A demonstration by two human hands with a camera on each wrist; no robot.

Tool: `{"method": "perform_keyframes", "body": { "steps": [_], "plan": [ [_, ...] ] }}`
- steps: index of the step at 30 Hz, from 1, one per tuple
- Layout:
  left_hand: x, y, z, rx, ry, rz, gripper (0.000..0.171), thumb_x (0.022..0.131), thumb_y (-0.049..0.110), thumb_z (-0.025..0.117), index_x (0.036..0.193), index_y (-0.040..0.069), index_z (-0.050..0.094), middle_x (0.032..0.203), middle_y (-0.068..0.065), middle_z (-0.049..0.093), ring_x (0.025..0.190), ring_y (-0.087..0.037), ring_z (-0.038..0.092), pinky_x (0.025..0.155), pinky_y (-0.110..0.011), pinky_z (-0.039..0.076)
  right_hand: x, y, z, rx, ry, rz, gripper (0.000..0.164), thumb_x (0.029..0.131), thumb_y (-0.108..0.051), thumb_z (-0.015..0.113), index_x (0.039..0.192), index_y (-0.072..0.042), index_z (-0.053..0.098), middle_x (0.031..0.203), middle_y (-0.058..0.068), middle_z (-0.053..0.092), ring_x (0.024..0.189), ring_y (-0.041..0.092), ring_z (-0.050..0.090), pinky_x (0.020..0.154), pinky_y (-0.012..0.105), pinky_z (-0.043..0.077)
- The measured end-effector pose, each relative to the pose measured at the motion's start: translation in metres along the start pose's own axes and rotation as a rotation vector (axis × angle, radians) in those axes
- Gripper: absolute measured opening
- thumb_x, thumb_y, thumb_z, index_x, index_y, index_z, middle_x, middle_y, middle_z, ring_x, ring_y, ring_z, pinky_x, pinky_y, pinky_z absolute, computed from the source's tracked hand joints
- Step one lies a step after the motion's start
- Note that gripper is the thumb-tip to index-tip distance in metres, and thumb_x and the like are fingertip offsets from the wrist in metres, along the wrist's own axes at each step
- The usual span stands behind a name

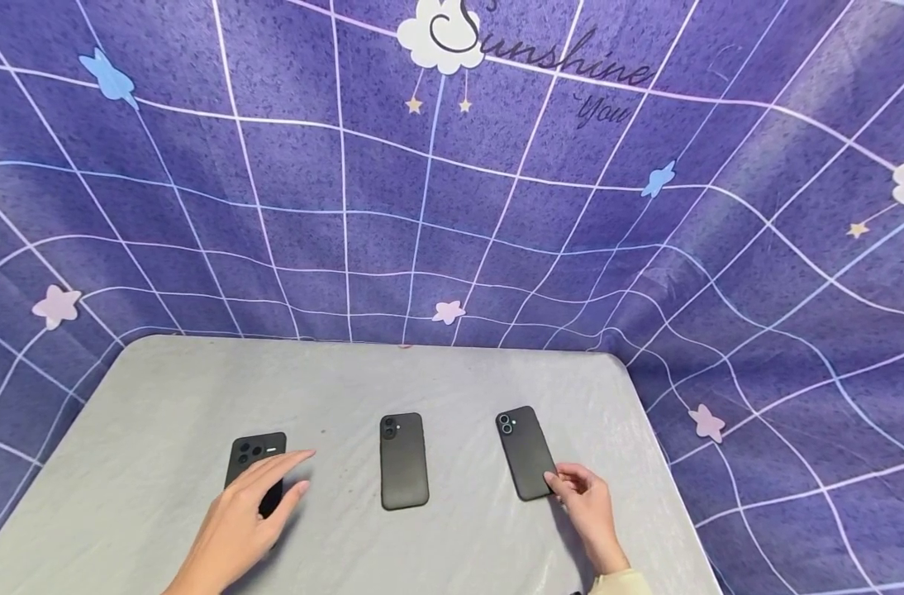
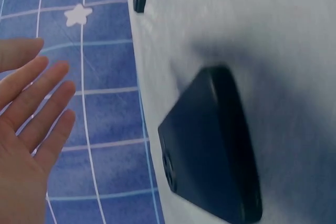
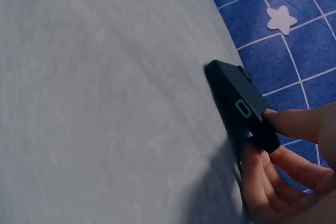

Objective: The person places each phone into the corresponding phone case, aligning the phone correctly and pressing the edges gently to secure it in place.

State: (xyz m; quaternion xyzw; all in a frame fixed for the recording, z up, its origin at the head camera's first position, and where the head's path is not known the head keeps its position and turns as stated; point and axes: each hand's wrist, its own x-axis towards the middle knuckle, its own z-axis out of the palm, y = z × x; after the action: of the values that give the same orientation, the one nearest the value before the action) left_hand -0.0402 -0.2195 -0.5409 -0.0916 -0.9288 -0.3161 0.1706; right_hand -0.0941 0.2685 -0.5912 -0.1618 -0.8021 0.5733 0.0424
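Three dark phones, backs up, are spread in a row across the grey tabletop. At the right, my right hand (image 1: 587, 506) pinches the lower right corner of a phone (image 1: 526, 453) with two lenses. The right wrist view shows the thumb (image 3: 294, 123) on that phone's back (image 3: 251, 98) and fingers beneath, with the phone tilted off the table. My left hand (image 1: 238, 516), fingers extended, hovers over the left phone (image 1: 257, 446) and partly hides it. It holds nothing in the left wrist view. Between the hands lies the middle phone (image 1: 404, 467), untouched.
The pale grey table (image 1: 333, 380) reaches back to a purple-blue curtain (image 1: 392, 248) printed with grid lines, stars and clouds. The curtain also hangs along both sides. A small dark object (image 1: 577, 592) shows at the bottom edge beside the right sleeve (image 1: 621, 583).
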Motion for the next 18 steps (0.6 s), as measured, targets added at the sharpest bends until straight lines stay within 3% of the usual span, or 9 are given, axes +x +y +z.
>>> {"method": "perform_keyframes", "body": {
  "steps": [2, 4, 7, 9, 13, 18],
  "plan": [
    [0.001, -0.004, -0.005, -0.011, 0.009, -0.011, 0.048, 0.098, 0.022, 0.082, 0.143, 0.033, 0.069, 0.137, 0.000, 0.072, 0.125, -0.031, 0.066, 0.098, -0.052, 0.054, 0.000, 0.001, -0.001, -0.107, 0.032, -0.072, 0.023, 0.089, -0.005, 0.087, 0.106, 0.008, 0.078, 0.083, 0.002, 0.071, 0.069, 0.005, 0.058, 0.060, 0.017, 0.048],
    [0.002, -0.010, -0.010, -0.024, 0.022, -0.024, 0.051, 0.097, 0.022, 0.083, 0.144, 0.035, 0.068, 0.137, -0.001, 0.072, 0.125, -0.025, 0.066, 0.106, -0.035, 0.052, -0.001, 0.003, -0.001, -0.173, 0.047, -0.114, 0.020, 0.088, -0.005, 0.088, 0.103, 0.006, 0.079, 0.082, 0.003, 0.070, 0.069, 0.005, 0.055, 0.060, 0.017, 0.046],
    [0.005, -0.022, -0.019, -0.050, 0.049, -0.030, 0.053, 0.096, 0.021, 0.084, 0.144, 0.037, 0.068, 0.137, -0.001, 0.071, 0.130, -0.009, 0.061, 0.109, -0.006, 0.034, -0.001, 0.005, -0.002, -0.213, 0.050, -0.135, 0.020, 0.088, -0.006, 0.088, 0.103, 0.005, 0.080, 0.083, 0.005, 0.071, 0.069, 0.005, 0.056, 0.060, 0.017, 0.047],
    [0.007, -0.030, -0.024, -0.060, 0.061, -0.036, 0.053, 0.096, 0.023, 0.084, 0.144, 0.038, 0.067, 0.138, -0.001, 0.071, 0.133, 0.005, 0.054, 0.105, 0.004, 0.022, 0.000, 0.006, -0.002, -0.230, 0.053, -0.143, 0.019, 0.088, -0.006, 0.089, 0.102, 0.003, 0.081, 0.084, 0.005, 0.071, 0.070, 0.005, 0.056, 0.061, 0.017, 0.047],
    [0.007, -0.045, -0.033, -0.036, 0.077, -0.059, 0.052, 0.097, 0.025, 0.083, 0.145, 0.038, 0.067, 0.138, -0.002, 0.072, 0.131, 0.021, 0.041, 0.103, 0.004, 0.022, 0.001, 0.008, -0.004, -0.271, 0.073, -0.199, 0.012, 0.087, -0.003, 0.088, 0.097, -0.001, 0.083, 0.083, 0.004, 0.071, 0.069, 0.005, 0.058, 0.061, 0.017, 0.048],
    [0.005, -0.059, -0.042, 0.001, 0.096, -0.098, 0.053, 0.100, 0.027, 0.079, 0.149, 0.039, 0.064, 0.141, -0.005, 0.070, 0.135, 0.023, 0.035, 0.112, -0.003, 0.026, 0.006, 0.009, -0.010, -0.308, 0.095, -0.278, 0.009, 0.089, -0.003, 0.086, 0.098, -0.004, 0.083, 0.083, 0.002, 0.074, 0.068, 0.004, 0.061, 0.062, 0.016, 0.050]
  ]
}}
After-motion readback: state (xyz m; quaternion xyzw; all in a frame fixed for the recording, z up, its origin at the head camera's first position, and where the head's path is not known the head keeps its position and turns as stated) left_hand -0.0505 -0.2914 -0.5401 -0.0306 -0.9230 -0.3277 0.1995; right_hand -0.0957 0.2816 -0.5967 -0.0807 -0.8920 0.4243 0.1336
